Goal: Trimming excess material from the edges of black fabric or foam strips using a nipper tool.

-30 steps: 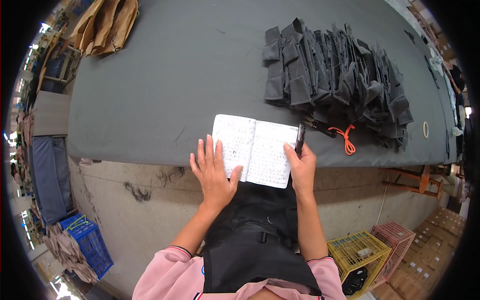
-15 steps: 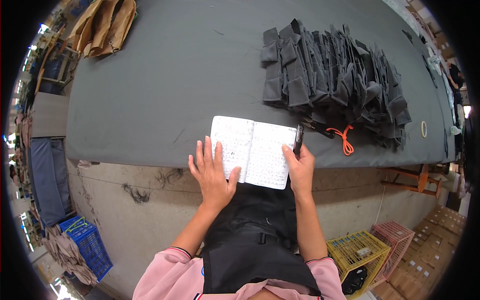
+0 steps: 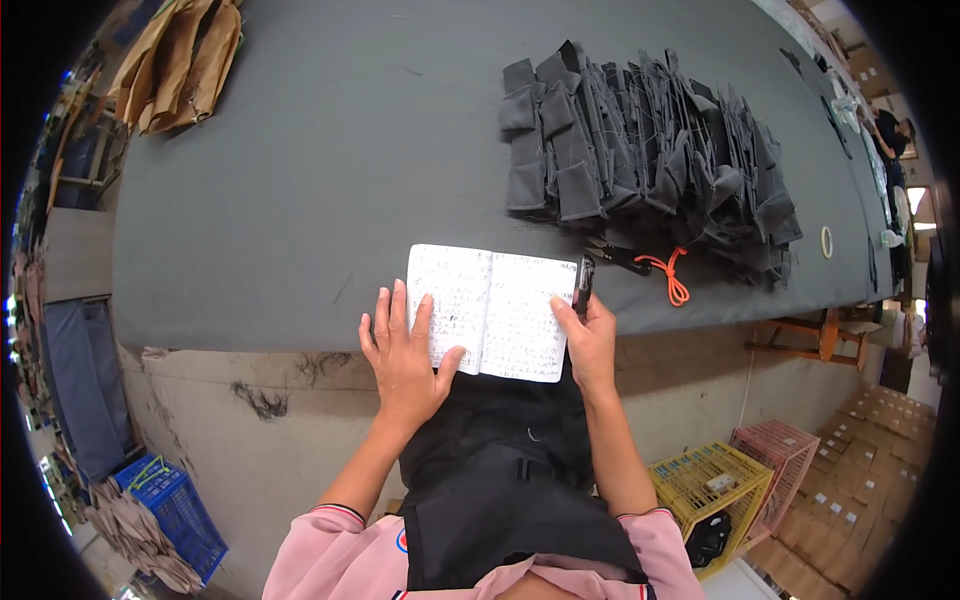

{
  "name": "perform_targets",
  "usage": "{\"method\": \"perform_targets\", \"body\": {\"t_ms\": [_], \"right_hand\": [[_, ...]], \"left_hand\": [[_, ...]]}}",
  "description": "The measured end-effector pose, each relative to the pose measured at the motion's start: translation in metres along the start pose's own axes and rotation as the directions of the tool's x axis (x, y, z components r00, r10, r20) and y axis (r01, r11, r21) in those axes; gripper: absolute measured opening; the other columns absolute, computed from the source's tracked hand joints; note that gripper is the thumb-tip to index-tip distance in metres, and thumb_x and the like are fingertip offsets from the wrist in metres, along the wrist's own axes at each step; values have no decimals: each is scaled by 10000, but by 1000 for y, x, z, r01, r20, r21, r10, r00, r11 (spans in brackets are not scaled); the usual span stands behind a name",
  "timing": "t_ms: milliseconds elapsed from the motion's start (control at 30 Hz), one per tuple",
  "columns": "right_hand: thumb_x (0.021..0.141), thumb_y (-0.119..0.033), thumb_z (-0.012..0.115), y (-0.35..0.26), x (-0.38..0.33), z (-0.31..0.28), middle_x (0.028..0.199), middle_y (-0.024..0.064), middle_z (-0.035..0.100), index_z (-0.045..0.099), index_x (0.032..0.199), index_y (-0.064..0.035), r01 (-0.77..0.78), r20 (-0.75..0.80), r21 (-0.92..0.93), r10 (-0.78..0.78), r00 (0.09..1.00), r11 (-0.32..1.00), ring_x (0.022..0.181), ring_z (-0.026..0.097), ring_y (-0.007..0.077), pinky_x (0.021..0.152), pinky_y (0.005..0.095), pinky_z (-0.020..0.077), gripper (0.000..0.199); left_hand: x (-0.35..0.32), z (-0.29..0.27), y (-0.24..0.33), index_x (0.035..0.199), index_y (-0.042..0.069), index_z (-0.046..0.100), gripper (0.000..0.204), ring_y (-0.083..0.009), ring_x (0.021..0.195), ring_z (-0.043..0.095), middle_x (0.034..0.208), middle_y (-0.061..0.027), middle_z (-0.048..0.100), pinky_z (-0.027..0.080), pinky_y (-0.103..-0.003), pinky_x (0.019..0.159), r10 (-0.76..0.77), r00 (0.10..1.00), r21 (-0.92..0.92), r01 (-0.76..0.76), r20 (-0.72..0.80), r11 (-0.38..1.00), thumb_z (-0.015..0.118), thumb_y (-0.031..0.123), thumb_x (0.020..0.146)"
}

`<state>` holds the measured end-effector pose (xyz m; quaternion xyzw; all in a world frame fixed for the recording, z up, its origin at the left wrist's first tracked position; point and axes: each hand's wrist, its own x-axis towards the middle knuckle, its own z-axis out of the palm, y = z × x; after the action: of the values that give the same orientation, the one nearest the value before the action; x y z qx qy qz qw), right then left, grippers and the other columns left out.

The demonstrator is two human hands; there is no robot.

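A small open notebook (image 3: 525, 320) with handwritten white pages lies before me at the table's front edge, its lower part reaching past the edge. My left hand (image 3: 408, 355) lies on the left page's outer side, fingers spread and thumb near the lower page. My right hand (image 3: 590, 340) grips the notebook's right side, thumb on the page and the other fingers mostly hidden. A black pen-like object (image 3: 585, 280) stands up along the right edge, between that hand and the page. Right beside it lie a dark-handled tool (image 3: 620, 258), partly covered, and a knotted orange cord (image 3: 676, 280).
A big pile of dark grey fabric pieces (image 3: 650, 150) fills the right of the grey-covered table (image 3: 300, 200). Folded brown paper (image 3: 180, 65) lies far left; a cream ring (image 3: 826, 241) lies right. Crates, blue (image 3: 175, 515), yellow (image 3: 715, 490) and pink (image 3: 780, 460), stand below.
The whole view has shifted slightly, so the table and its contents appear a little farther left. My hands keep about the same hold on the notebook.
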<state>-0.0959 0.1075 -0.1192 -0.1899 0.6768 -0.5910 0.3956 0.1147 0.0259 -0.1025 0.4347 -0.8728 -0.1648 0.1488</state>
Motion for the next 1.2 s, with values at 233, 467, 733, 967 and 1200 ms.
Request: {"method": "perform_targets", "body": {"t_ms": [233, 467, 733, 967, 1200], "right_hand": [[847, -67, 613, -11, -3, 7, 881, 19, 623, 607, 955, 15, -65, -23, 63, 67, 998, 996, 771, 549, 63, 711, 218, 441, 136], [830, -63, 631, -10, -1, 1, 838, 0, 612, 600, 884, -10, -105, -20, 63, 107, 994, 992, 739, 536, 48, 685, 200, 430, 83], [803, -119, 652, -8, -2, 0, 728, -22, 550, 593, 827, 11, -113, -83, 10, 114, 990, 994, 655, 457, 38, 581, 207, 387, 145], [798, -97, 648, -17, -1, 5, 713, -31, 538, 588, 824, 8, -146, -76, 41, 148, 986, 988, 651, 459, 41, 583, 210, 388, 123], [795, -83, 640, -15, -1, 7, 706, -42, 529, 583, 820, 5, -135, -108, 48, 140, 984, 990, 637, 444, 33, 572, 205, 378, 108]], "left_hand": [[29, -25, -18, 1308, 66, 426, 708, -379, 1352, 193, 1457, -205, 230, 125, -554, 1063, 237, 965, -46, -233, 113, 971, 668, 434, 754], [46, -19, -30, 1275, 96, 487, 669, -347, 1356, 212, 1439, -177, 291, 117, -586, 1056, 380, 900, -27, -384, 214, 923, 611, 516, 769], [46, -12, -29, 1246, 58, 477, 657, -390, 1310, 284, 1394, -217, 337, 150, -597, 1036, 420, 888, 23, -432, 188, 902, 570, 527, 795], [46, -12, -30, 1225, 52, 498, 631, -399, 1301, 301, 1384, -225, 354, 159, -592, 1038, 408, 896, 4, -415, 173, 910, 590, 497, 786], [46, -12, -30, 1248, 101, 504, 643, -373, 1306, 302, 1395, -195, 356, 165, -587, 1040, 392, 908, -16, -394, 148, 919, 645, 473, 743]]}}
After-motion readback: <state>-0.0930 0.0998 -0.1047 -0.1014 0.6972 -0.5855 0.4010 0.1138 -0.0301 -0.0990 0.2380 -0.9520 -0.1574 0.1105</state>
